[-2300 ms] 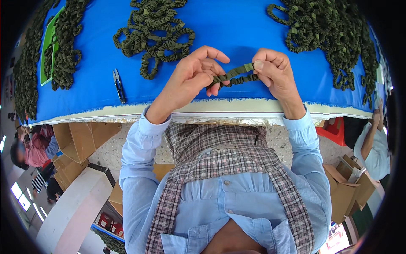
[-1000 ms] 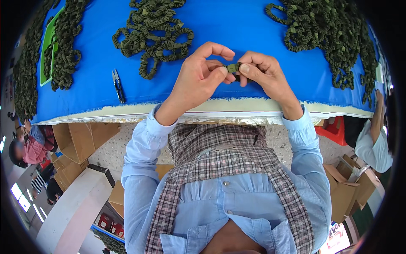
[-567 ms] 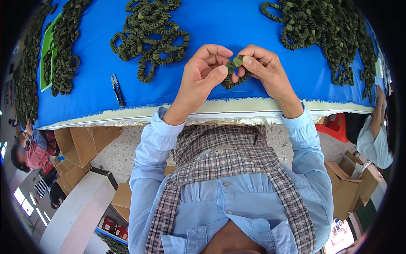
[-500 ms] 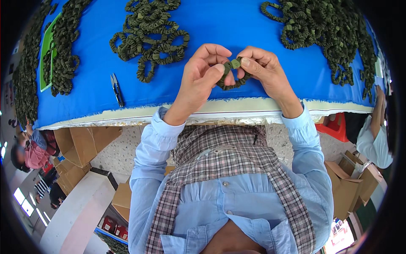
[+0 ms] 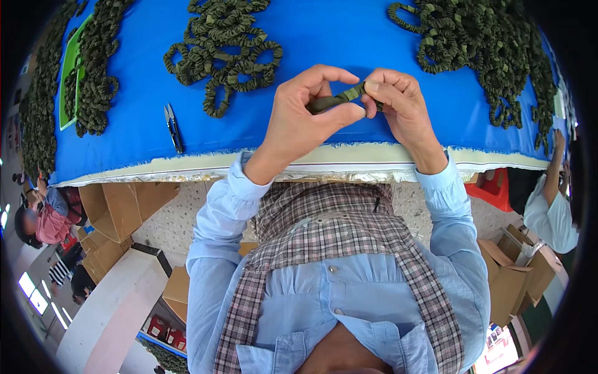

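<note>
A dark green scrunchie (image 5: 352,94) is stretched between my hands above the blue-covered table, with a lighter green patch on it. My right hand (image 5: 402,103) pinches it beside that patch with thumb and fingertips. The other end runs into my left hand (image 5: 299,115), which is closed round it with curled fingers. Its thumb and index finger reach toward the right hand, leaving a gap between their tips. The part of the scrunchie in my left palm is hidden. Thread snips (image 5: 173,129) with dark handles lie on the cloth to the left.
Beyond my hands is a pile of scrunchies (image 5: 227,47); a larger heap (image 5: 470,43) lies at right. More scrunchies hang over a green tray (image 5: 66,93) at left. Cardboard boxes (image 5: 118,209) stand below the table edge. Other people are at both sides.
The scrunchie went from a small drooping loop to a taut, straighter band. My left thumb and index finger spread and moved right; my right hand shifted slightly right.
</note>
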A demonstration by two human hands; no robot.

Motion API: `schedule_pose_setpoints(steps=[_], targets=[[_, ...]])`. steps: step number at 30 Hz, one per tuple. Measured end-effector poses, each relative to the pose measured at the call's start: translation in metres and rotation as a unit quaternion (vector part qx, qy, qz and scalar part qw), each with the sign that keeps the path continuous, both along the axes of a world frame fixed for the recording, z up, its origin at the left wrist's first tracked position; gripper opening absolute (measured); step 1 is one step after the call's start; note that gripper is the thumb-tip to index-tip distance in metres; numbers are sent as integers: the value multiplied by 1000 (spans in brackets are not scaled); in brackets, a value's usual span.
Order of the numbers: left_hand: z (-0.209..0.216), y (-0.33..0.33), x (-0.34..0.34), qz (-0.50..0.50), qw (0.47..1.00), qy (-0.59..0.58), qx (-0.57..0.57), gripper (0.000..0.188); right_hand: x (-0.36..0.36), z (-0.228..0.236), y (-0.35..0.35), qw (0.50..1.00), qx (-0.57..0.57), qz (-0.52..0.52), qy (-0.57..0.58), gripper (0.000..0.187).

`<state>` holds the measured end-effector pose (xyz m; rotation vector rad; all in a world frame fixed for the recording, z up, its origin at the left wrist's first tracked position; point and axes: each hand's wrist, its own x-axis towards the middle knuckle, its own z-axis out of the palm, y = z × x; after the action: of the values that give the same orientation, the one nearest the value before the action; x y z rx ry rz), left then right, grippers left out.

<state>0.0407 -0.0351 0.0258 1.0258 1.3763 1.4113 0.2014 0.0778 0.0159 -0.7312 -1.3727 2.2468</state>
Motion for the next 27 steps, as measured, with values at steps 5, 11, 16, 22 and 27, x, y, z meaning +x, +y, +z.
schedule_pose_setpoints(steps=[5,11,16,22,27], targets=[[-2,1,11,66,993,98,-5,16,2,0,0,1000,2,0,7,17],[-7,-6,1,51,997,62,12,10,3,1,3,999,-10,-34,11,17],[0,-12,-9,9,1000,23,-4,17,3,-2,6,1000,4,-16,-6,19],[8,-15,-11,-39,998,45,7,33,-4,3,-4,986,114,100,-65,25],[10,-18,-17,-84,991,102,-25,40,-1,-3,0,989,128,71,-12,23]])
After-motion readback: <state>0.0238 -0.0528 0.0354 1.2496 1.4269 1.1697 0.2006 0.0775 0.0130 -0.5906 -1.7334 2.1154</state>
